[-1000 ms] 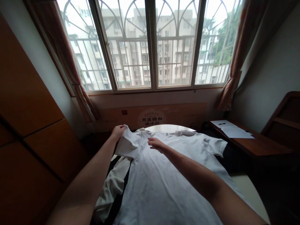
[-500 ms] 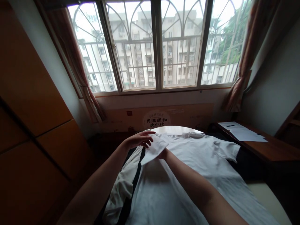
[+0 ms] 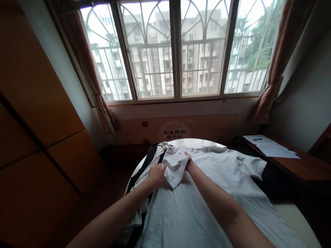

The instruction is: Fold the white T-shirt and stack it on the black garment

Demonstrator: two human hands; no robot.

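1. Since a second ago: left sleeve (image 3: 176, 169), then drawn out to the left, now lies folded inward over the shirt body. Left hand (image 3: 157, 175) has come down nearer the wearer; right hand (image 3: 188, 161) has shifted to the sleeve's hem.
2. Far left: orange-brown cabinet (image 3: 62, 151), then a tied curtain (image 3: 103, 110) beside the window (image 3: 176, 51).
3. Left edge of the round worktop (image 3: 199, 141): black cloth (image 3: 146, 162) and crumpled cream garment (image 3: 134, 223), side by side with the white shirt.
4. Left hand, palm down, fingers loosely bent, on the shirt's left edge just beside the folded sleeve. Whether it pinches fabric, cannot tell.
5. White shirt (image 3: 224, 172) spread over the worktop, collar toward the window, hem end toward the wearer.
6. Right hand at the hem end of the folded sleeve, fingers partly hidden by cloth; grip cannot be told.
7. Right: the shirt's other sleeve (image 3: 252, 166) extends flat over dark cloth (image 3: 272, 181).
8. Far right: white papers (image 3: 276, 151) on a wooden worktop (image 3: 307, 169), near the second curtain (image 3: 267, 96).
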